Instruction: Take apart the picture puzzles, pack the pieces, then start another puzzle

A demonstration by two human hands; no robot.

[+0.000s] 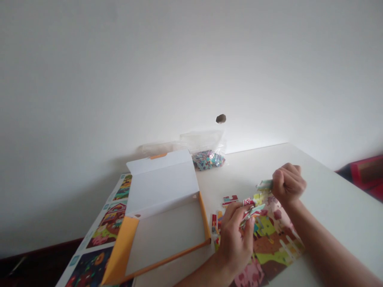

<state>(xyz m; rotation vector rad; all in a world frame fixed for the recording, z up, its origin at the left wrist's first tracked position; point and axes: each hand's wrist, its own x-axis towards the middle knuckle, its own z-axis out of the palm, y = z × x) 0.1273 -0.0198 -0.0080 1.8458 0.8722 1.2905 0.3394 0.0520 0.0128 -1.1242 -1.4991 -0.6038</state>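
My left hand (235,235) is closed on a few jigsaw puzzle pieces (253,213), pinched between thumb and fingers above the puzzle. In my right hand (289,183), curled like a fist, is a pale green puzzle piece (264,185) that sticks out on the left, over the puzzle's far edge. Beneath both hands lies a partly joined farm jigsaw puzzle (269,247) with pink animals, green grass and a white fence. Loose red pieces (230,200) rest just beyond my left hand, and my hands and forearms hide parts of the picture.
An open orange-edged box (167,235) with a white inside stands left of the puzzle. Behind it, a clear plastic bag (208,159) of puzzle pieces leans near the wall. A printed picture sheet (104,223) lies partly under the box. A red object (368,171) is beyond the table's right edge.
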